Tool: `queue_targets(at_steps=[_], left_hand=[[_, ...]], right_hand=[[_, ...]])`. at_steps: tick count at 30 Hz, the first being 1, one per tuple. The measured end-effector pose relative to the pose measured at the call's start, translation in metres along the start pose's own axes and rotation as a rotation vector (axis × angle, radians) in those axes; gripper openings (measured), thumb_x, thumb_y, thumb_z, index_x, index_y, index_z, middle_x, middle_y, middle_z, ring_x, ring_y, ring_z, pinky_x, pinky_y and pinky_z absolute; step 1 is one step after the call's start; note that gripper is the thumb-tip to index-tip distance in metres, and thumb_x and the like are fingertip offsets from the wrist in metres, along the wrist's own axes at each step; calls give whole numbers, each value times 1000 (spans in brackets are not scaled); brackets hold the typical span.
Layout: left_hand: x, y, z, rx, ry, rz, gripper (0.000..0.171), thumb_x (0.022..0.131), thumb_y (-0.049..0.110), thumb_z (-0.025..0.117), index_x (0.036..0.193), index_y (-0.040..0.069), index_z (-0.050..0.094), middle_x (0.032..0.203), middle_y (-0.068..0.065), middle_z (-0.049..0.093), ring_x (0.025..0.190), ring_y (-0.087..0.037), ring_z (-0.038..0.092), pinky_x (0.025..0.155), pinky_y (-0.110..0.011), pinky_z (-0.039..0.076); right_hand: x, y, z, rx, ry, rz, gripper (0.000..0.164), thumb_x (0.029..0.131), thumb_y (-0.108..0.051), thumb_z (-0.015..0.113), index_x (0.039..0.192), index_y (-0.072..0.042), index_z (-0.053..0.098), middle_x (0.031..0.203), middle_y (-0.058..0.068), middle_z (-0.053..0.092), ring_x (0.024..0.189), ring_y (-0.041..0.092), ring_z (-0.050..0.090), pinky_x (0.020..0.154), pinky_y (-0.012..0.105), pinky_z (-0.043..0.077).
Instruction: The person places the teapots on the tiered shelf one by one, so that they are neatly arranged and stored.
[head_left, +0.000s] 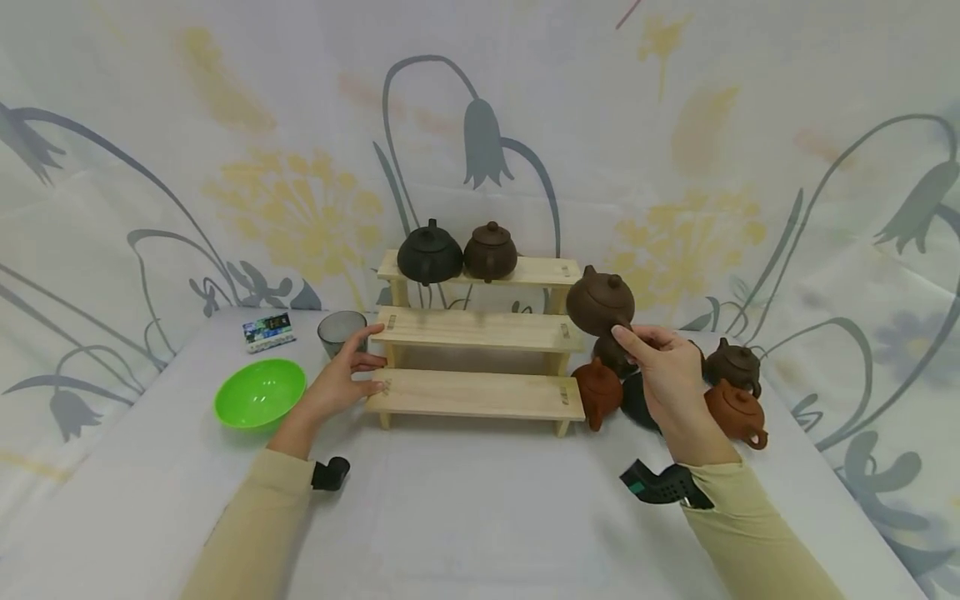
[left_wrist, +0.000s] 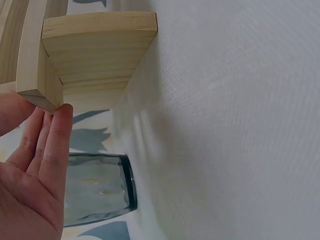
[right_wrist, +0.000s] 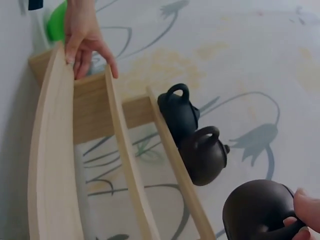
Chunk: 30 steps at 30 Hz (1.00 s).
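Observation:
A three-step wooden stand (head_left: pixel 480 393) stands on the white cloth. My left hand (head_left: pixel 341 379) holds its left end; in the left wrist view the thumb and fingertips lie on either side of a board end (left_wrist: pixel 40 75). My right hand (head_left: pixel 671 379) pinches a dark brown teapot (head_left: pixel 600 302) by its handle, tilted in the air by the stand's right end, level with the upper boards. On the top step sit a black teapot (head_left: pixel 430 254) and a brown teapot (head_left: pixel 491 252), side by side. In the right wrist view the held teapot (right_wrist: pixel 257 210) is partly cut off.
Right of the stand, several more teapots crowd together, among them a reddish one (head_left: pixel 597 393), an orange-brown one (head_left: pixel 735 412) and a dark one (head_left: pixel 732 365); my right hand hides some. At left are a green bowl (head_left: pixel 260 393), a grey glass (head_left: pixel 335 333) and a small printed box (head_left: pixel 268 332).

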<state>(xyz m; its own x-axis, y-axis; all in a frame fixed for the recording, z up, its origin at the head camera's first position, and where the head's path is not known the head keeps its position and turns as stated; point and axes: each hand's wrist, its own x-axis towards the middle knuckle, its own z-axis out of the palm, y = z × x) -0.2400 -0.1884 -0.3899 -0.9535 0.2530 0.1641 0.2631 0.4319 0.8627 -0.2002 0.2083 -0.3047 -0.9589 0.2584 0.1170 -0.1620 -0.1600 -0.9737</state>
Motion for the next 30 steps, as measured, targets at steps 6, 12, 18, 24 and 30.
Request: queue_targets(at_steps=[6,12,18,24,30], left_hand=[[2,1,1,-14,-5,14,81,80,-15,63,146,13,23,114,-29,56,111,-43,50,95,-55,38],[1,3,0,-18,-1,5,82,80,-15,62,146,12,23,114,-29,56,111,-45,49,94,-55,39],[0,4,-1,-8,-1,-1,82,79,-15,63,146,12,23,113,-29,56,111,-45,49,92,-53,42],[-1,3,-1,-6,-2,5,81,79,-15,63,145,11,23,113,-30,56,111,-46,49,92,-54,41],[-1,4,0,-11,-2,5,82,79,-15,63,146,13,23,113,-29,56,111,-44,50,94,-53,40]], right_hand=[[17,1,24,23,34,-44,21,82,-5,71,65,-17,68,76,-2,56,64,12,48,59,19,44],[33,2,43,14,18,-67,21,81,-8,72,63,-18,67,68,-4,56,61,13,48,63,22,44],[49,1,58,-28,37,-41,20,80,-11,73,63,-17,66,75,-1,56,65,13,49,59,21,44],[61,2,72,-45,50,-16,18,80,-11,74,65,-15,64,74,-1,55,59,12,49,57,20,44],[67,5,84,-101,65,-18,14,80,-12,74,72,-13,63,79,0,54,63,13,50,58,20,45]])
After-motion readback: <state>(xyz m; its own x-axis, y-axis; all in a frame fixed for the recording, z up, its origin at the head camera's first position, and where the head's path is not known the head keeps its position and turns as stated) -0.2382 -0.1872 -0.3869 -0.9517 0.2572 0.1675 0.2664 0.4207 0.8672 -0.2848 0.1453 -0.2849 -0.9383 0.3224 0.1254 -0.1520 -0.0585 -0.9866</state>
